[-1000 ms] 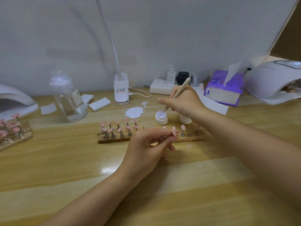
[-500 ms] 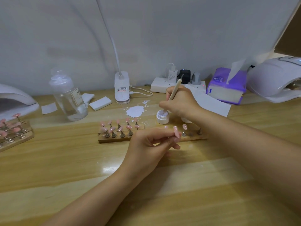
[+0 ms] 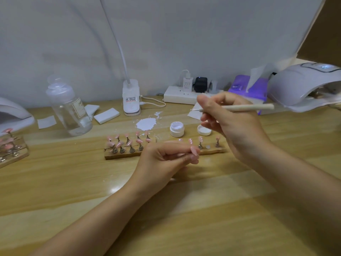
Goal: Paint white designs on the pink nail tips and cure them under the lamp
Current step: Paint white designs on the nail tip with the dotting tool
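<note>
My left hand point(image 3: 164, 159) pinches a pink nail tip point(image 3: 194, 150) just in front of the wooden holder point(image 3: 121, 155). Several pink nail tips point(image 3: 127, 140) stand on pegs in that holder, and a few at its right end carry white dots. My right hand point(image 3: 230, 124) grips a cream-handled brush point(image 3: 247, 107), held level above the table with its tip pointing left. Below it sit an open jar of white gel point(image 3: 177, 128) and its lid point(image 3: 203, 130). The white curing lamp point(image 3: 304, 85) stands at the far right.
A white paint smear point(image 3: 146, 124) lies behind the holder. A clear bottle point(image 3: 69, 108), foam pads point(image 3: 106, 115), a clip lamp base point(image 3: 131, 97), a power strip point(image 3: 181, 94) and a purple tissue box point(image 3: 249, 86) line the back. Another lamp point(image 3: 13, 115) and nail rack point(image 3: 11, 148) sit at the left.
My right hand lifted the brush out of the gel jar and swung it from upright to level, moving up and right. My left hand stayed put with the nail tip.
</note>
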### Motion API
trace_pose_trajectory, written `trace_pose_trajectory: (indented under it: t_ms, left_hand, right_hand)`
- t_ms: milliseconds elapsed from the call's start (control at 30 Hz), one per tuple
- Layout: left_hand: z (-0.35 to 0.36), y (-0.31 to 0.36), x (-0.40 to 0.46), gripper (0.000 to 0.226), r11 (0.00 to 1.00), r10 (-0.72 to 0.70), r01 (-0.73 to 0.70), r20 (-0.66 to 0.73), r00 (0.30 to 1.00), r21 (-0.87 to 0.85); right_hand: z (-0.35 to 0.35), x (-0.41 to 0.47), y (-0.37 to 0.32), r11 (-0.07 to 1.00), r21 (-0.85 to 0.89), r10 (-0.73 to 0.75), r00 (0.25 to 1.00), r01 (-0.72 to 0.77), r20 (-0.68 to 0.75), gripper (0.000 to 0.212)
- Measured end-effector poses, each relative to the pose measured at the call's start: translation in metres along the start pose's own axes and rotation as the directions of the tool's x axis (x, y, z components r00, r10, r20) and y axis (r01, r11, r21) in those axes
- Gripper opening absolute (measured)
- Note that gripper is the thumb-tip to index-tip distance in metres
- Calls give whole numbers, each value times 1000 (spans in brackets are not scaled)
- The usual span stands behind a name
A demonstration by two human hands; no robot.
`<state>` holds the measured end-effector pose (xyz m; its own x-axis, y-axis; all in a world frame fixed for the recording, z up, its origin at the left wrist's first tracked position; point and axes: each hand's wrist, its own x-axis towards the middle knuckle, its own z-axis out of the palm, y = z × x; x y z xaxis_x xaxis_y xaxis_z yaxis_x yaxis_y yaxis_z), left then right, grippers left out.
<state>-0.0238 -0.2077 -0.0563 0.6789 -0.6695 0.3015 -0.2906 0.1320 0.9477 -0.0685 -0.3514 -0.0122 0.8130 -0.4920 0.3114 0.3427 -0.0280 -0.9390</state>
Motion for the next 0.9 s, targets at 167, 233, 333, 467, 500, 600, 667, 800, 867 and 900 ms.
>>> trace_pose_trajectory:
  t_ms: [167,233,333,467,500,600,667,800,867,900]
  left_hand:
    - [0,-3,0,5,999,-31,32,-15,999,18]
    - [0,-4,-1,9,999,-35,35,-4,999,13]
    - [-1,-5,1,18,999,-44,43,38,998,4]
    - [-2,-5,0,12,997,-51,56,117,992,-45]
    - [-2,-5,0,14,997,-46,54,126,991,-55]
    - [-1,-4,-1,15,998,-23,29,122,992,-50]
    - [-1,-4,-1,15,1000,-14,14,124,992,-4]
    - [0,-5,0,19,999,-6,2,114,994,36]
    - [0,-5,0,20,999,-3,0,106,994,34]
    - [0,-4,0,21,999,-5,1,107,994,35]
  right_hand:
    - [-1,-30,16,983,158,99,994,-91,-42,32]
    - [1,-32,19,983,172,85,994,-72,-69,34]
    - [4,-33,20,985,170,46,996,-33,-78,36]
    - [5,-35,24,994,109,-25,998,30,-55,38]
    - [5,-35,25,995,94,-33,998,38,-50,37]
    - [4,-36,25,992,118,-41,999,42,-11,34]
    - [4,-38,24,992,121,-46,999,44,8,33]
    - [3,-38,24,995,75,-72,997,72,-3,38]
    - [3,-38,24,996,50,-74,997,75,-15,41]
    - [3,-38,24,997,40,-72,997,72,-16,41]
